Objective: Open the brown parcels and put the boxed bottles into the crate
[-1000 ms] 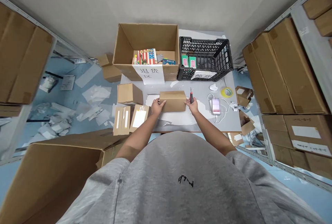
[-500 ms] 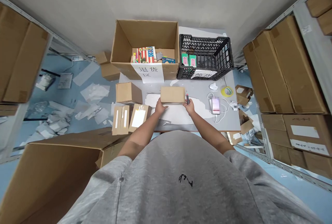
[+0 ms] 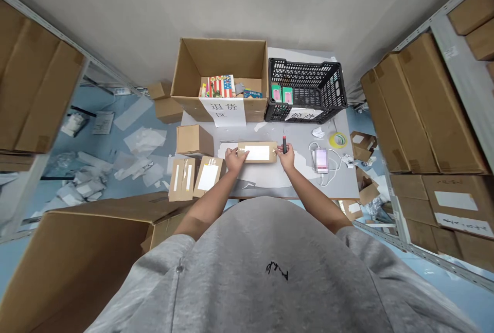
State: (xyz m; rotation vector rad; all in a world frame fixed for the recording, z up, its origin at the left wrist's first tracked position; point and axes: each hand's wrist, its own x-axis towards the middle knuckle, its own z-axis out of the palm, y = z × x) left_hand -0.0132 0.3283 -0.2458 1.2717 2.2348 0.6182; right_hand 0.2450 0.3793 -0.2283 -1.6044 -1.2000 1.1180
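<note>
A small cardboard box (image 3: 257, 153) lies on the grey table (image 3: 301, 183) in front of me, with a white label on its upward face. My left hand (image 3: 235, 159) grips the box's left end, and its fingers overlap the label's edge. My right hand (image 3: 286, 157) is at the box's right end and holds a slim red-and-black box cutter (image 3: 284, 143) upright. The blade is hidden or too small to make out.
Two labelled flat cartons (image 3: 195, 178) and a closed cardboard box (image 3: 195, 140) stand left of my hands. Farther back are an open carton holding books (image 3: 219, 60) and a black plastic crate (image 3: 304, 91). A tape roll (image 3: 338, 140) and a phone with cable (image 3: 321, 160) lie right. Carton-filled shelves (image 3: 424, 111) flank the table.
The small box has been turned over, so its white label now faces up. It lies lower and flat, and both hands stay at its ends.
</note>
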